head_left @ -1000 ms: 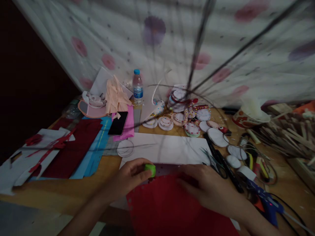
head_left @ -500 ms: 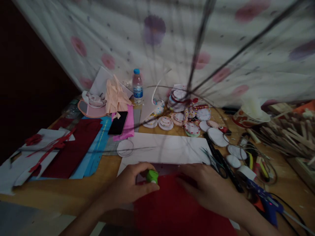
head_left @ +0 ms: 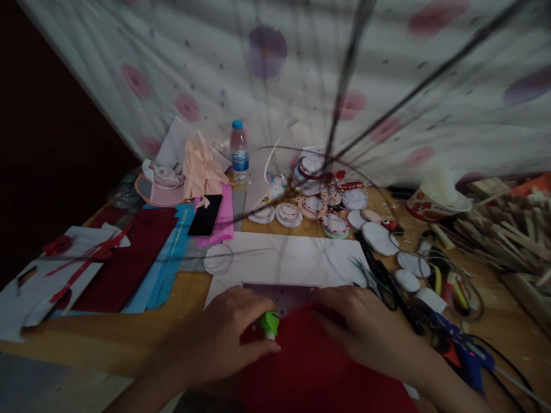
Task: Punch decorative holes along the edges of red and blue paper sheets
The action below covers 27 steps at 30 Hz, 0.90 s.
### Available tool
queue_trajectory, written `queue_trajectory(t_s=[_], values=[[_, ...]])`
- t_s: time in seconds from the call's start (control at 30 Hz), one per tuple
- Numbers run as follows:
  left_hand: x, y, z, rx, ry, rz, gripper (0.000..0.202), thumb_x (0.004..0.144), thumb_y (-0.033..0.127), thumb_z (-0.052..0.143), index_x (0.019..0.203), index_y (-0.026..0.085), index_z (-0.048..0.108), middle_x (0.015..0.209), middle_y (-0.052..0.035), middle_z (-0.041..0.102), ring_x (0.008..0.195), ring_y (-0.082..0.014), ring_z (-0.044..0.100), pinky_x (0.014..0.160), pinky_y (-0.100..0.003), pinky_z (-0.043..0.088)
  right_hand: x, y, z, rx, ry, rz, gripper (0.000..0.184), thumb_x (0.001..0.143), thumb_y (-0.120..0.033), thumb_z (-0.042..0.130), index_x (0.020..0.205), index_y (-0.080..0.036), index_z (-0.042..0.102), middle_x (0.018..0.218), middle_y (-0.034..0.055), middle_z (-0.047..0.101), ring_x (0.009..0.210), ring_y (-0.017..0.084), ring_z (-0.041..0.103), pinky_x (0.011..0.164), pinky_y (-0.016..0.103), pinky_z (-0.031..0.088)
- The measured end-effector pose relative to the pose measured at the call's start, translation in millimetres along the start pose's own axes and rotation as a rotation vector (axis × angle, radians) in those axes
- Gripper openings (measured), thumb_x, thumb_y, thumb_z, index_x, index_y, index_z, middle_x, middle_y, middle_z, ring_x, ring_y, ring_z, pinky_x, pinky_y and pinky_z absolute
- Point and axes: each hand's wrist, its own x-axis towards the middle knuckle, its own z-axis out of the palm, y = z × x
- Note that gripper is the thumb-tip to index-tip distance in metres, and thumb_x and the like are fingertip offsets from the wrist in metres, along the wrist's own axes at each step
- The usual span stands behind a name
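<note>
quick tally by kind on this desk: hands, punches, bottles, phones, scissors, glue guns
hands: 2, left hand and right hand
green punch: 1
water bottle: 1
phone: 1
black scissors: 1
glue gun: 1
total: 7

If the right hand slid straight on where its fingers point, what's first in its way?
Right hand: probably the dotted paper just beyond the red sheet, narrowly missing the green punch in the left hand; depth unclear.

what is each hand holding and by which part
The left hand pinches the green punch by its sides, at the edge of the red sheet. The right hand holds nothing; it lies flat on it.
</note>
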Motion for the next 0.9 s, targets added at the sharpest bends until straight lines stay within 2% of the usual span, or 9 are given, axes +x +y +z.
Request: queue_trajectory(t_s=[0.17, 0.4, 0.5, 0.63, 0.73, 0.9], values=[[0, 1, 0.9, 0.030, -0.029, 0.002, 0.029, 0.078, 0.032, 0.072, 0.104, 0.026, 0.061, 0.096, 0.0000, 0.066, 0.093, -0.0220, 0.057, 0.080, -0.033, 0.043, 0, 1, 0, 0.055, -0.024, -0.023, 0.019, 0.089, -0.015, 0.046, 0.078, -0.020, 0.061, 0.072, 0.0015, 0.065, 0.067, 0.016, 0.060, 0.060, 0.025, 0.036], [7, 6, 7.7, -0.058, -0.054, -0.082, 0.029, 0.076, 0.032, 0.072, 0.102, 0.023, 0.061, 0.097, -0.0003, 0.065, 0.091, -0.0208, 0.058, 0.079, -0.031, 0.042, -1, -3, 3, -0.014, 0.016, -0.125, 0.018, 0.085, -0.008, 0.046, 0.080, -0.020, 0.059, 0.072, 0.0011, 0.063, 0.070, 0.017, 0.059, 0.063, 0.026, 0.034], [10, 11, 9.5, -0.071, -0.091, -0.115, 0.020, 0.075, 0.030, 0.072, 0.090, 0.021, 0.062, 0.086, 0.0013, 0.065, 0.083, -0.0198, 0.058, 0.071, -0.029, 0.041, 1, -1, 5, -0.033, 0.012, -0.123, 0.018, 0.089, -0.013, 0.047, 0.077, -0.020, 0.058, 0.070, 0.0006, 0.063, 0.067, 0.016, 0.059, 0.061, 0.026, 0.033], [10, 13, 12.2, -0.101, -0.101, -0.127, 0.019, 0.074, 0.028, 0.072, 0.088, 0.020, 0.063, 0.086, 0.0014, 0.066, 0.083, -0.0196, 0.058, 0.071, -0.028, 0.039, 3, 1, 7, -0.032, -0.028, -0.147, 0.021, 0.095, -0.023, 0.045, 0.083, -0.021, 0.062, 0.074, 0.0014, 0.067, 0.069, 0.017, 0.062, 0.061, 0.026, 0.035], [11, 12, 13.9, -0.122, -0.119, -0.134, 0.017, 0.073, 0.027, 0.072, 0.087, 0.021, 0.064, 0.085, 0.0020, 0.067, 0.080, -0.0188, 0.059, 0.068, -0.027, 0.038, 3, 2, 7, -0.009, -0.040, -0.203, 0.021, 0.092, -0.015, 0.045, 0.084, -0.021, 0.064, 0.080, 0.0033, 0.068, 0.076, 0.018, 0.063, 0.066, 0.026, 0.038], [11, 12, 13.7, -0.152, -0.135, -0.151, 0.018, 0.072, 0.028, 0.073, 0.085, 0.021, 0.063, 0.082, 0.0038, 0.067, 0.076, -0.0171, 0.058, 0.066, -0.025, 0.036, 2, 2, 5, 0.040, 0.005, -0.190, 0.025, 0.090, -0.009, 0.044, 0.086, -0.020, 0.065, 0.079, 0.0040, 0.068, 0.078, 0.018, 0.063, 0.068, 0.025, 0.039]])
